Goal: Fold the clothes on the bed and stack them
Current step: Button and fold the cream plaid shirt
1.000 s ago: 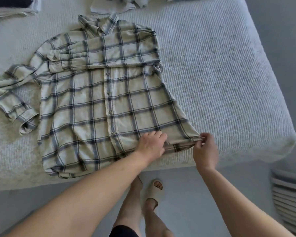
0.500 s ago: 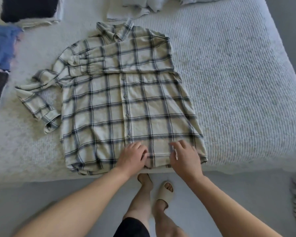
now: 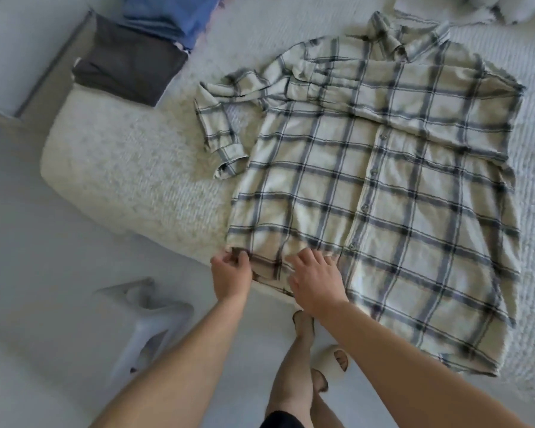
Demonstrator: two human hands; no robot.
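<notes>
A cream plaid button-up shirt (image 3: 383, 193) lies face up on the white bed (image 3: 130, 168), one sleeve folded across its chest, the other sleeve (image 3: 220, 134) bent at the left side. My left hand (image 3: 232, 274) pinches the shirt's lower left hem corner at the bed's edge. My right hand (image 3: 317, 279) rests with spread fingers on the hem just to the right of it. A folded dark grey garment (image 3: 130, 66) and folded blue clothes (image 3: 170, 17) are stacked at the upper left of the bed.
Pale crumpled cloth (image 3: 476, 10) lies beyond the shirt's collar at the top right. A white angular object (image 3: 145, 322) lies on the light floor at the left. My legs and a beige slipper (image 3: 334, 359) stand by the bed's edge.
Both hands slid left along the hem; the left hand went from lying flat mid-hem to pinching the left corner. The view swung left, bringing the folded stack into sight.
</notes>
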